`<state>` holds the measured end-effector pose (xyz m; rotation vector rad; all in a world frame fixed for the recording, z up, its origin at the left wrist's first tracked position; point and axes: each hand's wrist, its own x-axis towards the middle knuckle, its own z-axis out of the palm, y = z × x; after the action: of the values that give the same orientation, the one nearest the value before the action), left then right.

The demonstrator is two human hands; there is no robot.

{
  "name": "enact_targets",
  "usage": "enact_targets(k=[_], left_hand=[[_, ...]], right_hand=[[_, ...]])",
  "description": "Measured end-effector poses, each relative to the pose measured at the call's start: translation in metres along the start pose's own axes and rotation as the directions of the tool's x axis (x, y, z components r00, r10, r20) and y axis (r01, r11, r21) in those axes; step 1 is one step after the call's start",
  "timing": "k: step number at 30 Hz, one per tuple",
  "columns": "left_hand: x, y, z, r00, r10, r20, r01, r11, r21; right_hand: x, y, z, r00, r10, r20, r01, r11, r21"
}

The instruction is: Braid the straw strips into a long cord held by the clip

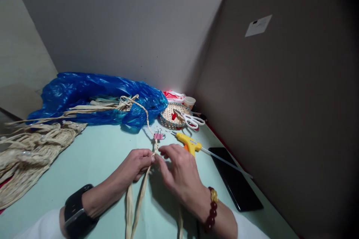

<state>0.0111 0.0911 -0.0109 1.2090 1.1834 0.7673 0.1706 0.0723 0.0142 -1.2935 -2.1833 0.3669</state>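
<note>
A narrow braid of pale, flat straw-like strands (pixel 147 119) runs toward me from the blue bag to a pink binder clip (pixel 158 136), which sits on it at the table. Just below the clip, my left hand (pixel 141 162) pinches the braid between thumb and fingertips. Two loose strands (pixel 134 205) hang down from there toward the near edge. My right hand (pixel 181 173) is at the braid's right side, thumb and index finger apart, their tips close to it. Another strand (pixel 180 222) shows below the right palm; its upper part is hidden.
A blue plastic bag (pixel 92 82) with more strands lies at the back. Woven straw pieces (pixel 42 157) are at left. Right of the hands are a yellow glue gun (pixel 190 142), a black tablet-like slab (pixel 238 183), and a woven basket (pixel 166 117) with white-handled scissors (pixel 193 120). Walls rise behind and right.
</note>
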Motion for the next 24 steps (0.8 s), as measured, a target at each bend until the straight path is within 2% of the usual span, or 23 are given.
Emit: enact_targets(k=[1,2,4,6,8,15,21,24], left_hand=[[0.000,0.000,-0.001,1.000,0.002,0.009,-0.002,1.000,0.008],[0.000,0.001,-0.001,1.000,0.005,0.017,-0.006,1.000,0.021],[-0.001,0.002,-0.001,0.999,0.017,0.031,-0.019,0.998,0.064],[-0.003,0.003,-0.001,0.999,0.034,0.036,-0.038,0.992,0.123],[-0.005,0.003,0.001,0.998,0.066,0.023,-0.069,0.979,0.190],[-0.016,0.004,0.006,0.976,0.209,-0.064,-0.157,0.876,0.457],[-0.025,0.010,0.011,0.976,0.186,-0.109,-0.104,0.849,0.518],[-0.028,0.010,0.019,0.979,0.184,-0.093,-0.105,0.832,0.545]], right_hand=[[0.004,0.004,-0.002,0.998,0.047,0.036,-0.050,0.995,0.088],[0.007,0.007,-0.003,0.990,0.075,0.119,-0.096,0.977,0.189],[0.012,0.015,-0.001,0.947,0.079,0.313,-0.205,0.896,0.394],[0.014,0.021,0.005,0.916,0.090,0.391,-0.297,0.806,0.511],[0.015,0.026,0.011,0.918,0.123,0.377,-0.326,0.775,0.542],[0.016,0.027,0.021,0.940,0.238,0.245,-0.335,0.781,0.527],[0.013,0.020,0.018,0.961,0.230,0.153,-0.276,0.816,0.509],[0.012,0.022,0.018,0.962,0.206,0.178,-0.271,0.790,0.550]])
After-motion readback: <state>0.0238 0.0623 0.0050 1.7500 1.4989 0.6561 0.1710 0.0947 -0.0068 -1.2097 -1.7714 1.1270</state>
